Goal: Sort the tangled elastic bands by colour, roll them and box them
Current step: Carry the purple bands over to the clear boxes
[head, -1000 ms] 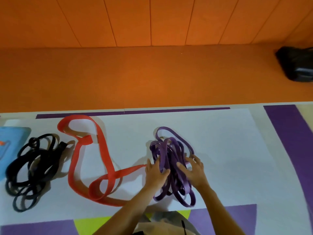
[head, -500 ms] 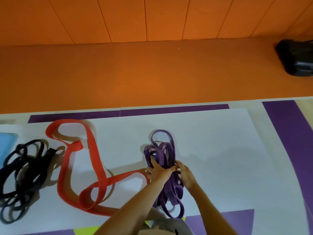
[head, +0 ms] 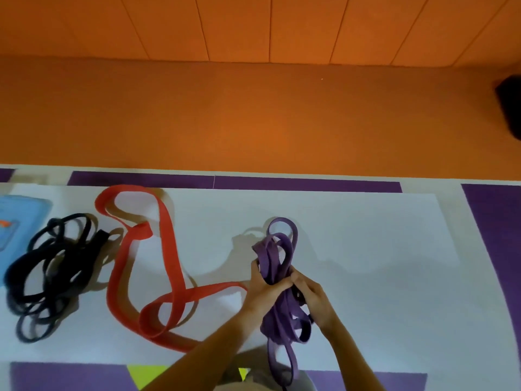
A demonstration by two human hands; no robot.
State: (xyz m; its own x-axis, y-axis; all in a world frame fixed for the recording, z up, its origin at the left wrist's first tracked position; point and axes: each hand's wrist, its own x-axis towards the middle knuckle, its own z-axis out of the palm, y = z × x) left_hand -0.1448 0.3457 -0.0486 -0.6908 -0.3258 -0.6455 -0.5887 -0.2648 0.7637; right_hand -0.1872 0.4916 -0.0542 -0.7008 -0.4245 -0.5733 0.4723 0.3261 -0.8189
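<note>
Purple bands [head: 277, 258] now bunched tighter, right of red band [head: 166, 249], left hand [head: 263, 289] & right hand [head: 311, 297] both clamped on them; best keep loops flat, tension even.

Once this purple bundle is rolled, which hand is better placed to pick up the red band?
Left, probably. The left hand grips the purple elastic band bundle, and the near end of the flat red elastic band lies just beside it. The right hand holds the bundle's far side.
</note>
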